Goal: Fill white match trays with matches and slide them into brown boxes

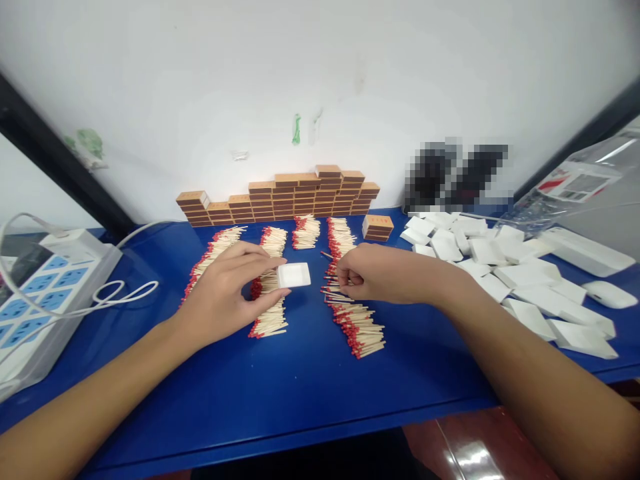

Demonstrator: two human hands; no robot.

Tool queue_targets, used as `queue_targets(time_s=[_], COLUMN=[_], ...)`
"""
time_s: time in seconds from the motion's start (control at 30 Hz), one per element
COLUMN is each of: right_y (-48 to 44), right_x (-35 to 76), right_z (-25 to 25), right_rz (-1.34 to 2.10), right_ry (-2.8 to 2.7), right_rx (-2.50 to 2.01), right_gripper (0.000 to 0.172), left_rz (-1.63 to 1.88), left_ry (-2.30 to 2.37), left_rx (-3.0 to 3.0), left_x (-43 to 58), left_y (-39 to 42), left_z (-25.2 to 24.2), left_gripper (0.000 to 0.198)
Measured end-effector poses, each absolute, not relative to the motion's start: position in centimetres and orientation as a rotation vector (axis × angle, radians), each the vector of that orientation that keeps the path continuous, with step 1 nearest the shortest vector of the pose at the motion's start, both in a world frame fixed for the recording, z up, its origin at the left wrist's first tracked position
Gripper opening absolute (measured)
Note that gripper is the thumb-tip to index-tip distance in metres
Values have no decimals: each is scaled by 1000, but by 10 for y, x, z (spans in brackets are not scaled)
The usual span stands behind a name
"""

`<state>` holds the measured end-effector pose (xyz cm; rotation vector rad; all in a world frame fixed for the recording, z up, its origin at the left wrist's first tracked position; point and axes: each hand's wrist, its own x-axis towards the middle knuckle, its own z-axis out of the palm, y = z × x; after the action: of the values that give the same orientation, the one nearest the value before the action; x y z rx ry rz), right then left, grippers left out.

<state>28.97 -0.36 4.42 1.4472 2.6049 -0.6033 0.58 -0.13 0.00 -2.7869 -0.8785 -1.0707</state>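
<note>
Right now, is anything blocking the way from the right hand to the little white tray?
No, nothing visible stands between the right hand and the little white tray, pinched in the left hand. Some matches poke out beside the right hand, but they lie low.

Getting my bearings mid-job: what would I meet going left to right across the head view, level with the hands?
Power strip → left hand → white tray → right hand → loose white pieces.

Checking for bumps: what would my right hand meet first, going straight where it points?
Your right hand would probably meet the matches around it; clearing those, the white tray in your left hand. Heights are hard to judge.
</note>
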Motion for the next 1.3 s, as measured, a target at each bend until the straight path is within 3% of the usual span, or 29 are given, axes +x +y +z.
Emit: queue_targets(time_s=[0.53, 0.7, 1.0, 1.3], right_y=[-8, -13, -17, -17], right_x=[283, 268, 261, 268], right_z=[46, 40, 36, 46], right_rz=[-951, -840, -732, -615], right_ry=[2925, 2990, 2989, 3068], right_rx=[1452, 1426, 1414, 1416], right_gripper=[12, 3, 3, 16], left_rz=[-1068, -1082, -1055, -1053], left_ry=[-868, -854, -845, -847], left_rx=[-2849, -2848, -2873, -2869], left_x=[9, 10, 13, 11], left_y=[-6, -8, -14, -11], left_z=[-1, -2, 0, 1], left_gripper=[35, 35, 35, 35])
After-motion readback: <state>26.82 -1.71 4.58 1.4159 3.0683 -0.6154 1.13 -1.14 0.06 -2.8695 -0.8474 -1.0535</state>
